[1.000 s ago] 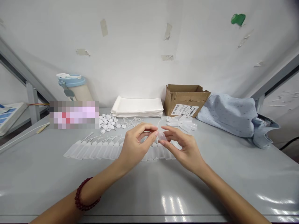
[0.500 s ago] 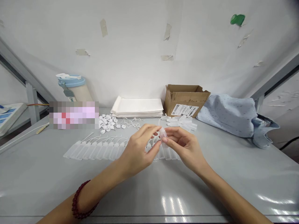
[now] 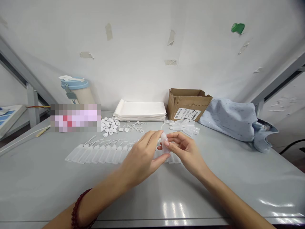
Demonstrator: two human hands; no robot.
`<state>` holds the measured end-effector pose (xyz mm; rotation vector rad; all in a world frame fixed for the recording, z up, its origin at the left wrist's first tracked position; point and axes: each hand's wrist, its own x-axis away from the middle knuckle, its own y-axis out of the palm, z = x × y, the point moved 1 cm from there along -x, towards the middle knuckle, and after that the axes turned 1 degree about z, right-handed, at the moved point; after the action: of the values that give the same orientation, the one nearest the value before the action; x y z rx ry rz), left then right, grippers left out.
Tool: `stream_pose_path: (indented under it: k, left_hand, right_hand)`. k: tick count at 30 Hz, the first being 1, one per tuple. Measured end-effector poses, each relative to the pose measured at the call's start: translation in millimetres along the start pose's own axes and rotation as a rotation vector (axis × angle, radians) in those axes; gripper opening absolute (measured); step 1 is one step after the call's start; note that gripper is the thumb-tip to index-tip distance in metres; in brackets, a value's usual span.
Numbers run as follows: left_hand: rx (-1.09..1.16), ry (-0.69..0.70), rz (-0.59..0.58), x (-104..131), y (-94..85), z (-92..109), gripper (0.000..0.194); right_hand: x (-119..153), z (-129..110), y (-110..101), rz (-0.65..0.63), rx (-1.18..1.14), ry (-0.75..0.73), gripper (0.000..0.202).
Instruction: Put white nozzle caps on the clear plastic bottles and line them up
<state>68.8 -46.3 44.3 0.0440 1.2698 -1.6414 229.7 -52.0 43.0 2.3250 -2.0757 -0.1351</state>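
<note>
A small translucent plastic bottle [image 3: 165, 144] is between my two hands, upright above the table. My right hand [image 3: 187, 149] pinches it between thumb and fingers from the right. My left hand [image 3: 140, 157] is around its left side, with the thumb near the bottle's bottom and the fingertips at its top. Behind and below the hands, a row of similar flat translucent bottles with white cords [image 3: 102, 154] lies on the table, partly hidden by my left hand.
White caps [image 3: 109, 125] and loose white cords [image 3: 137, 126] lie behind the row. Farther back are a stack of white envelopes [image 3: 140, 110], an open cardboard box [image 3: 187, 105], more clear pieces [image 3: 187, 127], a blue cloth [image 3: 228, 122] and a tumbler [image 3: 81, 92] at the left.
My left hand has turned, its thumb now lower and farther right under the bottle. The fingers of my right hand have shifted slightly on the bottle. The camera view has moved a little.
</note>
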Motion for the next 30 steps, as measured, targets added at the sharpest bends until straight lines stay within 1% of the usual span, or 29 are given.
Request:
stream_pose_path:
  k: [2,6,9,11,13,16,17,20,23,26,28,30]
  left_hand:
    - [-0.02,-0.018,-0.036,0,-1.3,-1,0.046]
    - [-0.049,-0.053,-0.115,-1,-6.5,-2,0.032]
    - [-0.04,-0.082,-0.146,2,-13.6,-3,0.033]
    - [-0.028,-0.091,-0.156,8,-20.5,-3,0.036]
    - [-0.027,-0.106,-0.184,18,-30.0,-4,0.04]
    - [-0.036,-0.164,-0.281,42,-49.9,-9,0.043]
    - [-0.04,-0.193,-0.316,52,-57.9,-12,0.043]
    - [-0.068,-0.312,-0.406,81,-83.9,-20,0.042]
    - [-0.071,-0.434,-0.496,103,-105.6,-27,0.041]
    - [-0.035,-0.517,-0.591,109,-115.4,-31,0.039]
    - [-0.003,-0.536,-0.644,106,-115.5,-34,0.04]
    - [0.027,-0.54,-0.671,101,-113.0,-37,0.041]
  right_hand:
    - [-1,3,0,-0.029,-0.009,0.024,0.029]
    - [-2,8,-1,-0.097,0.007,0.035,0.03]
    - [-3,9,-2,-0.142,0.075,0.0,0.028]
    - [-3,7,-3,-0.139,0.136,-0.052,0.023]
    - [-5,5,-6,-0.103,0.189,-0.106,0.021]
    - [-8,2,-13,0.007,0.247,-0.154,0.022]
    - [-9,1,-14,0.048,0.262,-0.164,0.023]
    - [-12,1,-17,0.119,0.312,-0.17,0.024]
    - [-14,6,-16,0.137,0.344,-0.162,0.026]
    - [-17,12,-16,0.13,0.365,-0.161,0.028]
    - [-21,15,-19,0.153,0.373,-0.172,0.028]
    - [-24,18,-24,0.197,0.374,-0.186,0.027]
